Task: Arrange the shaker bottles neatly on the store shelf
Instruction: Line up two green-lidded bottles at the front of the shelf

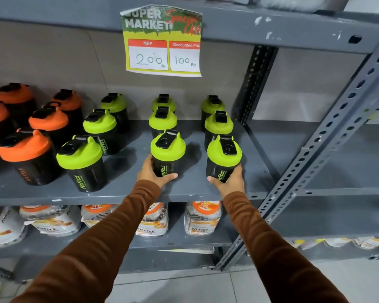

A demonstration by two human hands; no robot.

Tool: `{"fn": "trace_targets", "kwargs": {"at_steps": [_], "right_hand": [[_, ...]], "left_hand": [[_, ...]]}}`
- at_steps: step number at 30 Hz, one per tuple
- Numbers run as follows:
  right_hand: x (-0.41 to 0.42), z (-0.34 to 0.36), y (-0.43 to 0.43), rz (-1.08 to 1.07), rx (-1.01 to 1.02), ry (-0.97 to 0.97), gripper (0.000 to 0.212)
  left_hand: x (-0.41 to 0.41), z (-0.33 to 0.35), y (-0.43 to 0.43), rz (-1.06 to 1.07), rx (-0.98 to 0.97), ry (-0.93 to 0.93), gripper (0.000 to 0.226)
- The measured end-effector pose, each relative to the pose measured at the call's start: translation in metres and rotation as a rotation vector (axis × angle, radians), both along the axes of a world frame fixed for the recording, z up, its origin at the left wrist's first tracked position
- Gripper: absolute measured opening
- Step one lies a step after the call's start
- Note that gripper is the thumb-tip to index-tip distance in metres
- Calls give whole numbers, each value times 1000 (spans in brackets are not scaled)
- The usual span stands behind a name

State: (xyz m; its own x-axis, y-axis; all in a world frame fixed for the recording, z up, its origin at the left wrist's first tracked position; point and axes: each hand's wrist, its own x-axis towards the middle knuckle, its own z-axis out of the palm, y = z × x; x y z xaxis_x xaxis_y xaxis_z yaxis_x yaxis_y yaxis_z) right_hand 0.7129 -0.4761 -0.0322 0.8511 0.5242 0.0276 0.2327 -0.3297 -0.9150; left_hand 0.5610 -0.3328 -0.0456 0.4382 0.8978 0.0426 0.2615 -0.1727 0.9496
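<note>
Head view looks down two brown sleeves to the front edge of the grey shelf (pixel 127 194). The left hand (pixel 151 173) has its fingers (pixel 170 176) curled round the base of the front middle shaker bottle (pixel 167 155); the right hand (pixel 229 180) is wrapped the same way round the front right shaker bottle (pixel 223 159). Both bottles stand upright near the shelf's lip. Behind them the green-lidded bottles run back in three files of three, the right two fairly straight, the left file (pixel 101 127) slanting. I'd judge the job mostly done, with those two fronts and the left file left to square. Orange-lidded bottles (pixel 23 147) are cut off at the left edge, and the price sign (pixel 162 42) above is partly curled.
</note>
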Motion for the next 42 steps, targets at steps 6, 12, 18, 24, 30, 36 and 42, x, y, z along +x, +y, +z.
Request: {"fn": "trace_targets", "kwargs": {"at_steps": [6, 12, 18, 24, 30, 36, 42], "right_hand": [[2, 2, -5, -9, -47, 11, 73], [-2, 1, -8, -5, -46, 17, 72], [-3, 0, -15, 38, -76, -1, 83], [1, -6, -15, 30, -113, 33, 76], [3, -6, -17, 37, -112, 37, 69], [6, -7, -22, 55, -92, 30, 66], [8, -13, -23, 63, -86, 47, 66]], "left_hand": [[-11, 2, -10, 121, 31, 8, 73], [-20, 5, -24, 188, 56, 34, 80], [-20, 15, -29, 118, 76, 80, 89], [-26, 12, -28, 77, 36, 162, 79], [-28, 11, -33, 92, 32, 170, 77], [-29, 12, -34, 91, 19, 170, 77], [-26, 14, -35, 104, 6, 175, 77]]}}
